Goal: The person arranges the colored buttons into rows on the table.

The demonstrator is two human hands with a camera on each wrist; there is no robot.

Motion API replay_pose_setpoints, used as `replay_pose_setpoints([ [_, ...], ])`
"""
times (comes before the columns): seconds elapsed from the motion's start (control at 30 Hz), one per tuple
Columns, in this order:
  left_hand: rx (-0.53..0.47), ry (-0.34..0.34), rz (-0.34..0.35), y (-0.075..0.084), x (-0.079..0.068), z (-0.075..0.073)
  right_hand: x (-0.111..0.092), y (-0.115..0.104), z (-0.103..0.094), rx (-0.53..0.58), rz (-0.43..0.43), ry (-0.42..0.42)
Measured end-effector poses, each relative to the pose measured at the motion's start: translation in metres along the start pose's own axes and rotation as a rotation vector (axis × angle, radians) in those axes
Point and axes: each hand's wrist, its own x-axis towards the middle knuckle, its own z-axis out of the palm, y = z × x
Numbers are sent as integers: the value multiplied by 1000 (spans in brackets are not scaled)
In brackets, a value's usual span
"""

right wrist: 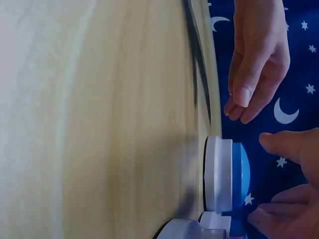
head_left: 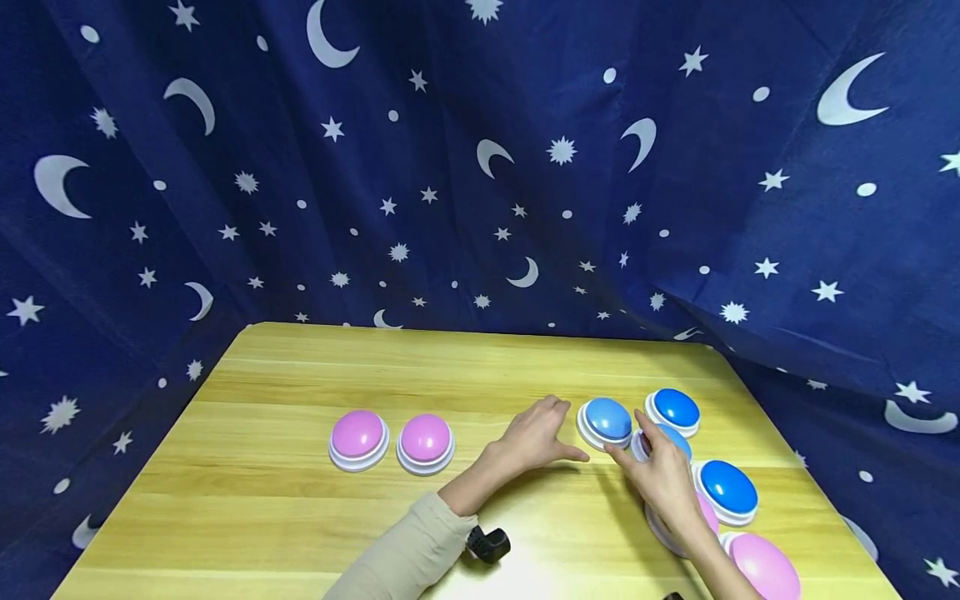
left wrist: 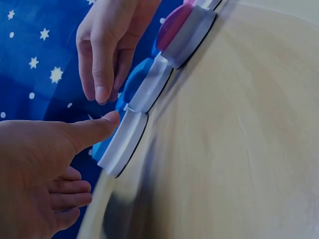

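A light blue push button [head_left: 609,418] on a white round base sits between my two hands. Left of it is my left hand [head_left: 528,437], fingers extended and thumb held apart, with nothing in its grasp. My right hand [head_left: 663,475] hovers at the button's right side, thumb and fingers spread and holding nothing. Under that hand a second blue button [head_left: 678,440] is partly covered. A pink button [head_left: 707,512] is also partly hidden by the hand and wrist. In the right wrist view a gap shows between the right thumb and the nearest blue button [right wrist: 241,172].
Two pink buttons, one [head_left: 357,433] beside the other [head_left: 425,437], stand on the wooden table [head_left: 262,500] at left. More blue buttons [head_left: 677,408] [head_left: 729,487] and a pink one [head_left: 765,565] stand at right. A starry curtain [head_left: 450,167] hangs behind. A black device [head_left: 489,546] is by the left wrist.
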Motion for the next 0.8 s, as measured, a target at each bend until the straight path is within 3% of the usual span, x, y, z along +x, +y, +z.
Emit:
replay_pose_setpoints([
  [0.47,-64,-51,10,3,8,16,6,0,3,-59,42,-137],
  [0.8,-66,-32,30,6,14,19,13,0,5,-100,-13,-160],
])
